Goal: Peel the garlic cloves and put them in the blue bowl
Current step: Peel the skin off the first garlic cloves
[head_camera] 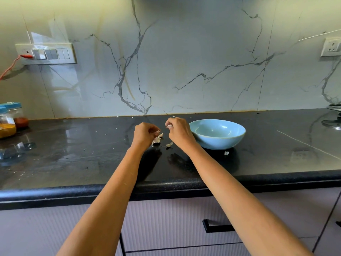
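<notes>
My left hand (144,134) is curled round the remains of a garlic bulb (157,139), whose white papery skin sticks out below the fingers. My right hand (178,131) pinches a small garlic clove (168,126) at its fingertips, just to the right of the bulb. A strip of skin (169,144) hangs or lies below the right hand, over the black counter. The blue bowl (217,133) stands right beside my right hand; no clove shows inside it.
A scrap of garlic skin (226,153) lies in front of the bowl. Two spice jars with blue lids (11,119) stand at the far left of the counter (92,154). A metal lid or plate (334,115) sits at the far right. A marble wall backs the counter.
</notes>
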